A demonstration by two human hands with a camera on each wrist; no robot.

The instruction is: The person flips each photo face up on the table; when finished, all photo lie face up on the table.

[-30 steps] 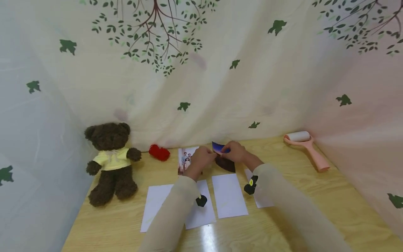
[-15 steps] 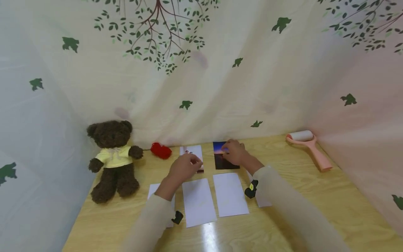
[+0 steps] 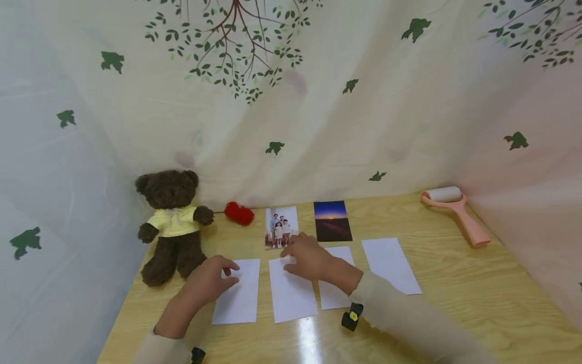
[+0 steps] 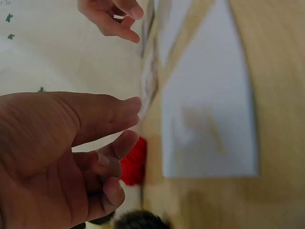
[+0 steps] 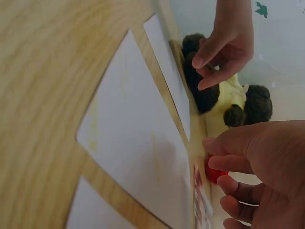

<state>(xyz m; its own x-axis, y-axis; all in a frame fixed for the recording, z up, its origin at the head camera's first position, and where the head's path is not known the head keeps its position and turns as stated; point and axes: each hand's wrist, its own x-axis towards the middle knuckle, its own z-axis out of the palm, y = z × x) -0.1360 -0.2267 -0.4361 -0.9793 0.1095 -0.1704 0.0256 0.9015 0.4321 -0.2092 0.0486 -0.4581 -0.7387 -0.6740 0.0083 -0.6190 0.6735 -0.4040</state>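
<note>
My left hand [image 3: 204, 283] hovers at the left edge of the leftmost white card [image 3: 241, 303], fingers loosely bent and holding nothing. My right hand [image 3: 309, 258] is above the white card second from left [image 3: 295, 298], also holding nothing. In the left wrist view, a gap shows between the left fingertips [image 4: 131, 107] and the card surface [image 4: 209, 95]. Behind the row of cards, a family photo [image 3: 275, 222] and a sunset photo [image 3: 332, 222] lie face up, apart from each other. The third white card [image 3: 332, 301] is partly covered by the right hand and forearm.
The fourth white card [image 3: 391, 263] lies at the row's right end. A brown teddy bear [image 3: 175, 222] in a yellow top sits at the left, beside a red bundle [image 3: 239, 213]. A pink lint roller [image 3: 464, 217] lies at the back right, near the fabric wall [image 3: 454, 126].
Both hands first held the sunset photo, curled up; it now lies flat. The left hand let go first, then the right; both have moved left and nearer over the white cards.
</note>
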